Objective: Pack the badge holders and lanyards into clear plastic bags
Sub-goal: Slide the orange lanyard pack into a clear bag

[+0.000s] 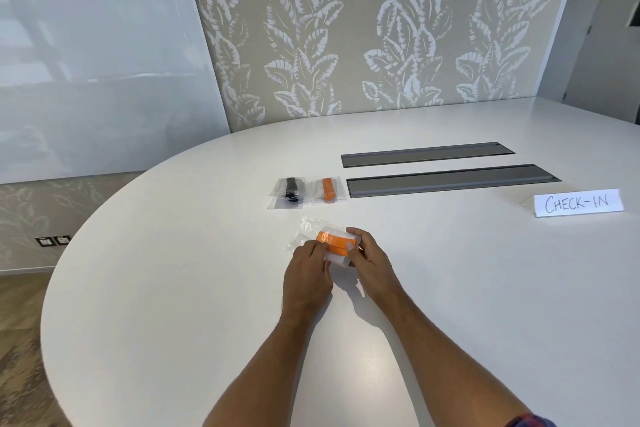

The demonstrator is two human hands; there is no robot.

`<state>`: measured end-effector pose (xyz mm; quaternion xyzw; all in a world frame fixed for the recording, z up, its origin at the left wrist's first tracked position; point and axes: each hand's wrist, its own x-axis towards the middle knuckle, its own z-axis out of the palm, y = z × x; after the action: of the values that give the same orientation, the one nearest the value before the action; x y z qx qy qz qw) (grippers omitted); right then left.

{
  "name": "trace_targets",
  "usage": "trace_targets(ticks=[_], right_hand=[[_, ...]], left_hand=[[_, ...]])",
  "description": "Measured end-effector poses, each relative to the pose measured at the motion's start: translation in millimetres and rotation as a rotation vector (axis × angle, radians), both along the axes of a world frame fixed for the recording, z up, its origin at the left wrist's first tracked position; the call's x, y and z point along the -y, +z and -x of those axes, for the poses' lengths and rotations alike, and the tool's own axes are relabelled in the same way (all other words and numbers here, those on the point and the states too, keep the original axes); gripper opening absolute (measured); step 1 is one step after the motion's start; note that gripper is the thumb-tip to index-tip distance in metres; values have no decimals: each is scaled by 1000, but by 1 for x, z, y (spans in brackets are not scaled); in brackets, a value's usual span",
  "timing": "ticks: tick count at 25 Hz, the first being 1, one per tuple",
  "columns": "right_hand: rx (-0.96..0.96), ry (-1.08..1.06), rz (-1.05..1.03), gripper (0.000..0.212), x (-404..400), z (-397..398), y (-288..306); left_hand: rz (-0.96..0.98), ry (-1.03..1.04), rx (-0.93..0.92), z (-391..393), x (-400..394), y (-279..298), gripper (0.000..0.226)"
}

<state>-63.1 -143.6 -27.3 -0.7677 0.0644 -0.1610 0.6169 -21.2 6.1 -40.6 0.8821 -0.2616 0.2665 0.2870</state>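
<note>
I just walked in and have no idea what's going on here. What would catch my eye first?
Most likely the bright orange lanyard at the table's middle, which the left hand and right hand are working into a clear plastic bag. Just beyond lie two packed bags, one with a black lanyard and one orange. At the right stands a handwritten CHECK-IN sign.

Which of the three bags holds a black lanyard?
The far-left bag, beside the metal strips. Its neighbour bag and the bag in the hands both hold orange lanyards.
</note>
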Motion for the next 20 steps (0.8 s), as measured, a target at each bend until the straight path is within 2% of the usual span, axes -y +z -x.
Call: trace_targets(ticks=[5, 9, 12, 15, 20], right_hand=[[-8, 34, 16, 45, 0, -2, 0], [16, 25, -8, 50, 1, -2, -1], [38, 1, -72, 44, 1, -1, 0], [69, 9, -139, 28, 1, 0, 1], [53, 54, -108, 37, 0, 3, 1]], left_hand=[[-12, 20, 62, 0, 0, -1, 43], [-39, -6, 91, 0, 1, 1, 44], [-71, -17, 98, 1, 1, 1, 46], [-80, -25, 89, 3, 1, 4, 41], [-47, -32, 67, 8, 1, 10, 28]])
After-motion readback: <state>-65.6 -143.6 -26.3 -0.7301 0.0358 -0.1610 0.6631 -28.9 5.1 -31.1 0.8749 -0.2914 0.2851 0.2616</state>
